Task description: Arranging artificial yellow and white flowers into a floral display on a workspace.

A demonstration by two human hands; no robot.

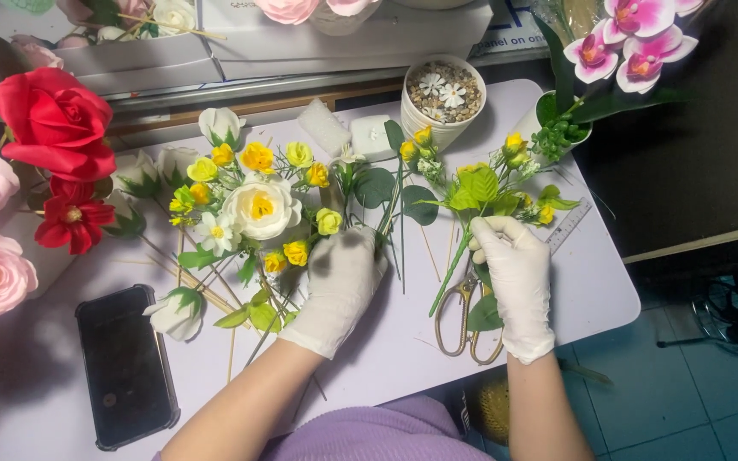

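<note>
My left hand (343, 277), in a white glove, grips the stems of a bunch of artificial flowers (258, 205) with white and yellow blooms that lies on the white table (591, 290). My right hand (514, 273), also gloved, holds a green stem of small yellow flowers (480, 192) near its upper leaves. Gold-handled scissors (463, 320) lie on the table under and left of my right hand. A clear ruler (567, 226) lies just right of it.
A black phone (125, 367) lies at the front left. A white pot of pebbles with small white flowers (443, 94) stands at the back, two white foam blocks (348, 130) beside it. Red and pink roses (53, 124) fill the left; pink orchids (634, 38) rise at the back right.
</note>
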